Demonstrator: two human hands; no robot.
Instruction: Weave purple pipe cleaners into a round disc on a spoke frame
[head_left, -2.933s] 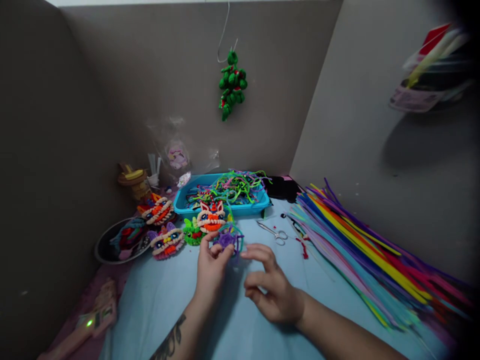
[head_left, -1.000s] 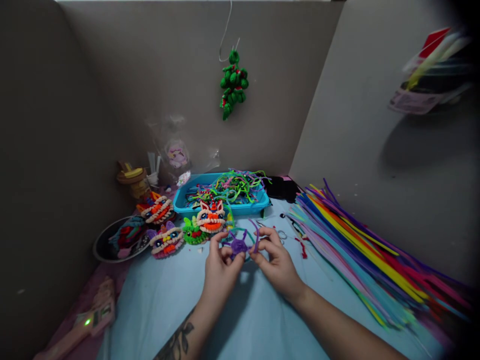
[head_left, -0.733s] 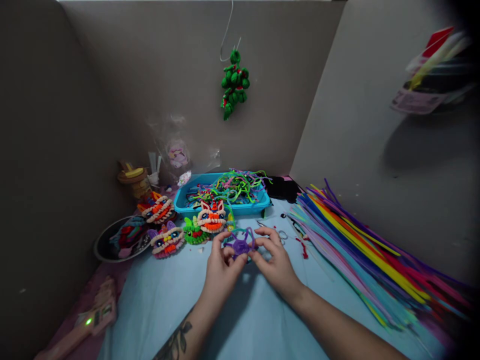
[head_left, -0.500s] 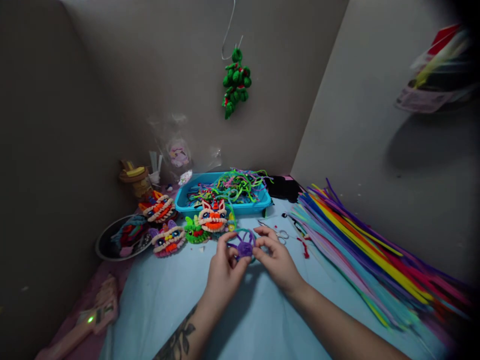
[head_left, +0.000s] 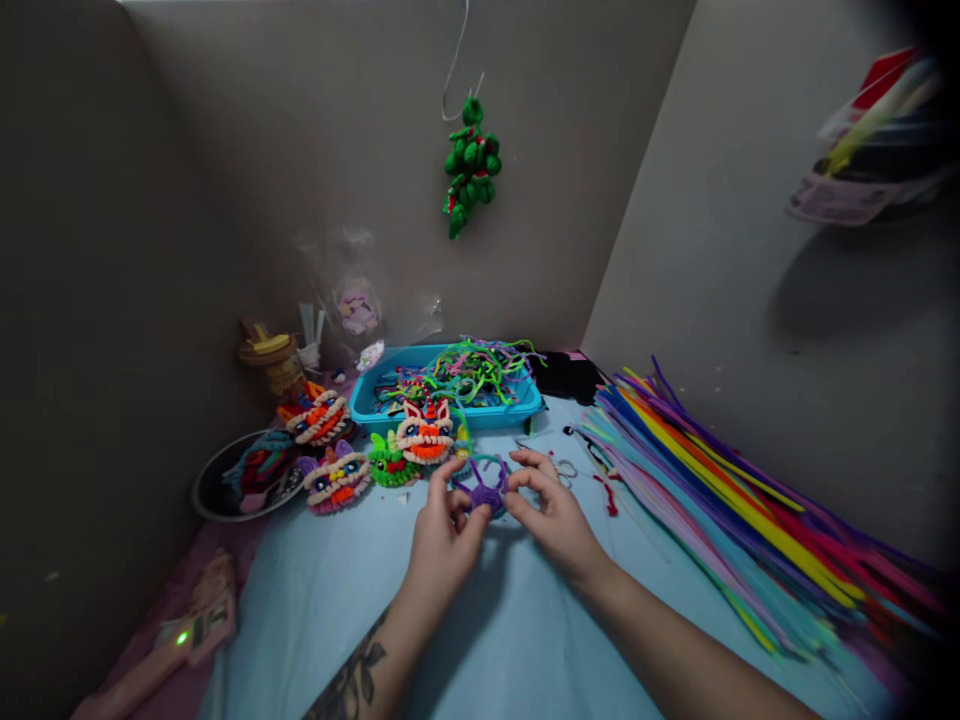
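Between my hands is a purple pipe-cleaner piece (head_left: pixel 489 494), a coiled centre with spokes sticking out and a teal strand curving behind it. My left hand (head_left: pixel 444 525) pinches its left side between thumb and fingers. On the other side, my right hand (head_left: pixel 551 515) has its thumb and fingertips closed at the right edge of the piece. Just beyond lie finished pipe-cleaner lion heads: a cream and orange one (head_left: pixel 426 436), a green one (head_left: pixel 391 462) and a purple-eared one (head_left: pixel 337 478). Small scissors (head_left: pixel 566 469) are partly hidden behind my right hand.
A blue tray (head_left: pixel 360 405) of tangled pipe-cleaner scraps stands at the back. Long colourful pipe cleaners (head_left: pixel 720 500) are spread along the right. At left are a metal bowl (head_left: pixel 199 490) and a pink glue gun (head_left: pixel 206 610). A green ornament (head_left: pixel 471 165) hangs above.
The purple piece has tilted and shifted slightly left with my left hand. My right hand stays at its right edge, in nearly the same place.
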